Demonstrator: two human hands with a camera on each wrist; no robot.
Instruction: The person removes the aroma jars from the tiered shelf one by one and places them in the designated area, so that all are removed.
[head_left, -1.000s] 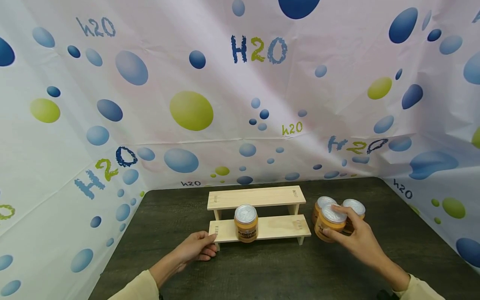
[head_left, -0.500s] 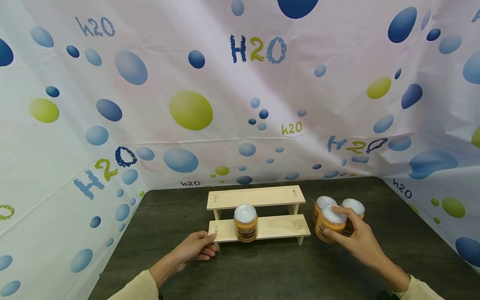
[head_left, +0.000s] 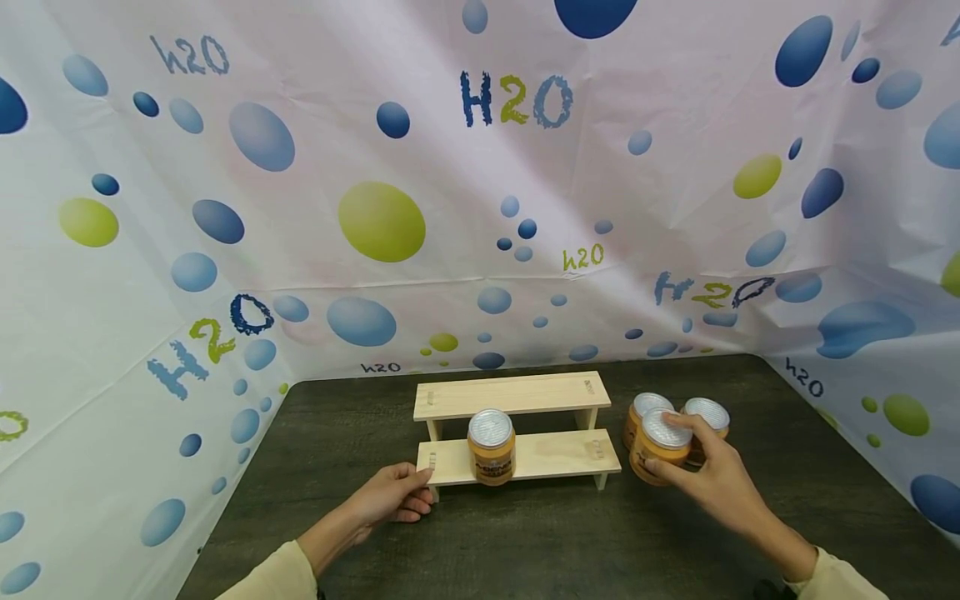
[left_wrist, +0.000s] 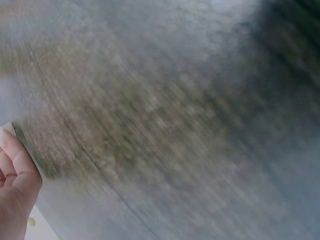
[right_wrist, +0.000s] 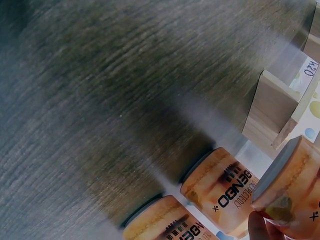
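Head view: gripping an orange jar (head_left: pixel 658 450) by its silver lid and side, between thumb and fingers of the right hand (head_left: pixel 716 479), at the right of the surface (head_left: pixel 525 542) and just in front of a rear left jar (head_left: pixel 651 402) and a rear right jar (head_left: pixel 707 411). Pinching the left end of the front wooden shelf (head_left: pixel 551 454) with the left hand (head_left: pixel 396 493). Also showing a fourth jar (head_left: pixel 492 458) upright on that shelf, slightly left of its middle, and, behind, a rear wooden shelf (head_left: pixel 510 396).

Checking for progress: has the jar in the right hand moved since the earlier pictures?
No; the held jar shows no visible shift against the lower shelf in the head view.
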